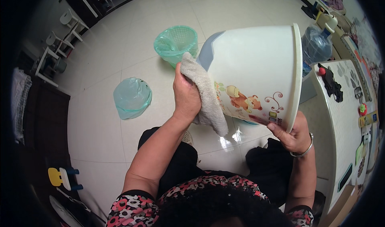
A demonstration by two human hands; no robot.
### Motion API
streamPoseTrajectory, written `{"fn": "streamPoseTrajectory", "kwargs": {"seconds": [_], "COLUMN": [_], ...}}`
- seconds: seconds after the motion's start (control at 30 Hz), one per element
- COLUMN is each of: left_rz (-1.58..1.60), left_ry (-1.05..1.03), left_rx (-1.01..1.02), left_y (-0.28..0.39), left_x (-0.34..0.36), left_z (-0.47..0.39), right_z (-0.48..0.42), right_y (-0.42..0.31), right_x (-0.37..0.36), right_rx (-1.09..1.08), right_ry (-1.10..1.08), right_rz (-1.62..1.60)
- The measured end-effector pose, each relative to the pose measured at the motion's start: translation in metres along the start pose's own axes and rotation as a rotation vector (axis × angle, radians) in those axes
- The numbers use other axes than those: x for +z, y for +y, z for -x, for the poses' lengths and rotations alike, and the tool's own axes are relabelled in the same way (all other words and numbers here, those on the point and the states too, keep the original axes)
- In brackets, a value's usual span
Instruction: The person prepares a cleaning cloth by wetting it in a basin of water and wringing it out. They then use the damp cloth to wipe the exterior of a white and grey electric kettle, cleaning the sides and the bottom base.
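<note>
A large white plastic bucket (255, 64) with a printed bear is tipped on its side in the air before me. My left hand (188, 94) grips a grey cloth (207, 97) and presses it against the bucket's grey-trimmed end at the left. My right hand (290, 133), with a bangle at the wrist, holds the cream rim at the lower right, thumb on the outer wall. The bucket's inside is hidden. Beyond the cloth, a green mesh basket (176, 43) lined with a thin plastic bag stands on the floor.
A bluish-green bag-covered round item (133, 98) lies on the tiles at the left. At the right stand a white table (346, 118) bearing small items and a large water bottle (315, 45). Small chairs (67, 18) line the far left; a yellow-and-white stool (61, 177) is lower left.
</note>
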State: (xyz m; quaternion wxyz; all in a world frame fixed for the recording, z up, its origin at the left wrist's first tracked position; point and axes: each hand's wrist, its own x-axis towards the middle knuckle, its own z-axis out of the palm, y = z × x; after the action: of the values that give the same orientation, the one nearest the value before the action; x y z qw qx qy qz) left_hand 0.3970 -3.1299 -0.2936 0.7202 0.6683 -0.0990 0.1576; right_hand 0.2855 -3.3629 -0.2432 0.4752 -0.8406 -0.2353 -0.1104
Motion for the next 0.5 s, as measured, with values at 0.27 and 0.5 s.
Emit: {"fn": "streamPoseTrajectory", "kwargs": {"seconds": [0.27, 0.5], "left_rz": [-0.002, 0.027], "left_ry": [0.017, 0.019], "left_rx": [0.089, -0.048], "left_y": [-0.012, -0.013], "left_x": [-0.001, -0.008], "left_z": [-0.001, 0.005], "right_z": [0.001, 0.013], "right_y": [0.000, 0.010], "right_x": [-0.002, -0.012], "right_rx": [-0.020, 0.145], "right_ry": [0.022, 0.105], "right_rz": [-0.017, -0.167]}}
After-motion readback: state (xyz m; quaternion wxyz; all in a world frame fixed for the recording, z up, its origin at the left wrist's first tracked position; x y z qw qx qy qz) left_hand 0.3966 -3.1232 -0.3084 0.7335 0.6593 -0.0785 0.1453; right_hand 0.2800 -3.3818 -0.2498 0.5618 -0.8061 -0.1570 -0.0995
